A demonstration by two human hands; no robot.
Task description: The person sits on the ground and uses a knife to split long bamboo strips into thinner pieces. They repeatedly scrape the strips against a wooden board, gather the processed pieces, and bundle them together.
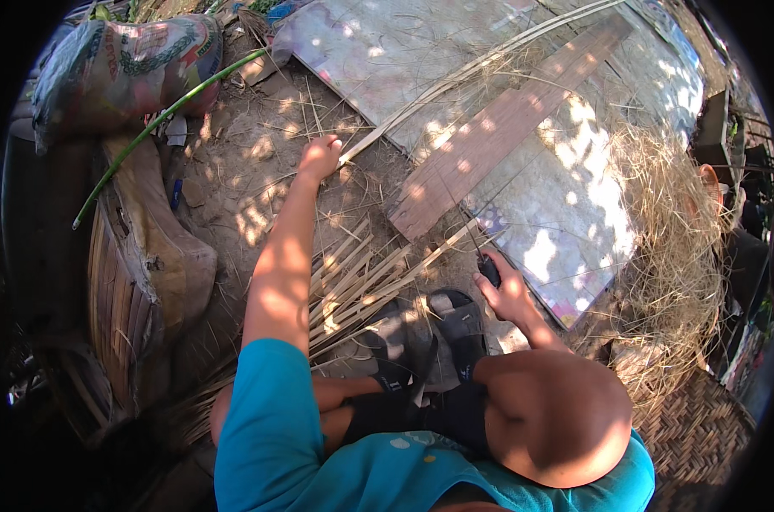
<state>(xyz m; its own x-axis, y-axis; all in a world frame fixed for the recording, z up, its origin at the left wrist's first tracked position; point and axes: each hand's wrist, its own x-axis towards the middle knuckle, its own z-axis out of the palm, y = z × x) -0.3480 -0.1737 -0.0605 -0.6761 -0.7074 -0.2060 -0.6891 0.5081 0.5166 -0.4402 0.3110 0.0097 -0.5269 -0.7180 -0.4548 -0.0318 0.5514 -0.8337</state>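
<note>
My left hand is closed at the near end of some long pale bamboo strips, which curve away to the far right over a flat sheet. In my right hand is a knife, its black handle in the closed fingers. The thin, dark blade points away from me, near the end of a wooden plank. Between my arms, many split bamboo strips lie fanned out on the ground in front of my sandals.
A pale, worn sheet lies under the plank. Thin shavings are heaped at the right, above a woven mat. On the left are a stuffed sack, a green stalk and a weathered wooden block.
</note>
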